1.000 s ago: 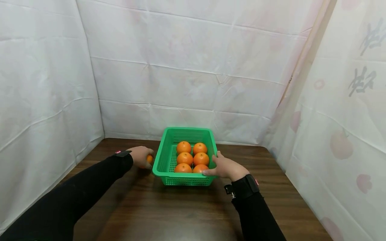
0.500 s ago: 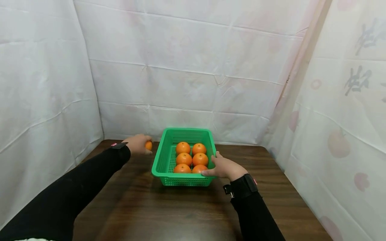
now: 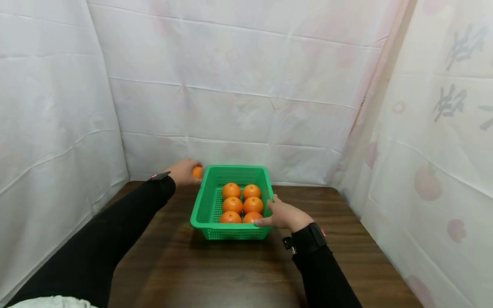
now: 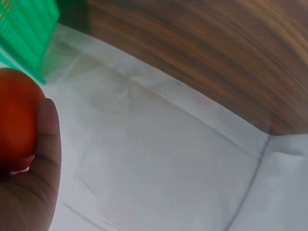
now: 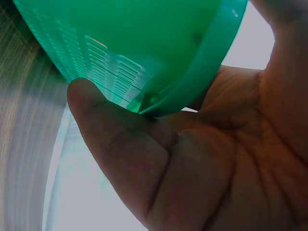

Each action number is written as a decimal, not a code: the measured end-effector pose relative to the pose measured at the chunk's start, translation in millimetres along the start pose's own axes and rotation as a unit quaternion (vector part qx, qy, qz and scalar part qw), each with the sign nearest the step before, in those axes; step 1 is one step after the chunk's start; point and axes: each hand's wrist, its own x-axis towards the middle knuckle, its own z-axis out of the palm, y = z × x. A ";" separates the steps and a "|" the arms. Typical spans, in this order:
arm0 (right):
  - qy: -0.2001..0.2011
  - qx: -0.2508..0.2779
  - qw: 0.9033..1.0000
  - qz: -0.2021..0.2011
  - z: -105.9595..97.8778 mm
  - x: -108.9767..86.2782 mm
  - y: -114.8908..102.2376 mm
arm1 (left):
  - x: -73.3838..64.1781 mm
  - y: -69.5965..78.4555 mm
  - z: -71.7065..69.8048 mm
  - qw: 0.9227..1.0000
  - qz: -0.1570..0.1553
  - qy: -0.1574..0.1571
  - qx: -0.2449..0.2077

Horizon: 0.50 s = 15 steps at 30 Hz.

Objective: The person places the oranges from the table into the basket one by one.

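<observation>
Near the back left corner of the green plastic basket, my left hand holds an orange above the table. The left wrist view shows that orange at the left edge with a digit curled along its side; the rest of the grip is cut off. Several oranges lie in two columns inside the basket, toward its right side. My right hand grips the basket's near right corner, thumb over the rim. Seen from the right wrist, the fingers lie against the outside of the basket wall.
The basket stands on a dark wood-grain table. White cloth hangs behind the table and along both sides. Inside the basket, bare floor shows left of the oranges and behind them.
My left hand has lifted the orange from beside the basket, carrying it back and then right toward the basket's back left corner. My right hand keeps its grip on the basket.
</observation>
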 end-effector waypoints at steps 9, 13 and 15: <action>0.004 -0.003 1.000 0.005 -0.7 -0.2 -1.2 | 24.7 16.7 1.9 0.999 0.003 0.009 -0.040; 0.004 -0.004 1.000 0.002 -0.3 0.4 -0.5 | 35.1 19.7 10.4 0.999 -0.001 0.002 -0.044; 0.004 -0.006 1.000 0.001 -0.2 0.8 -0.2 | 38.8 20.8 14.4 0.999 -0.004 -0.001 -0.052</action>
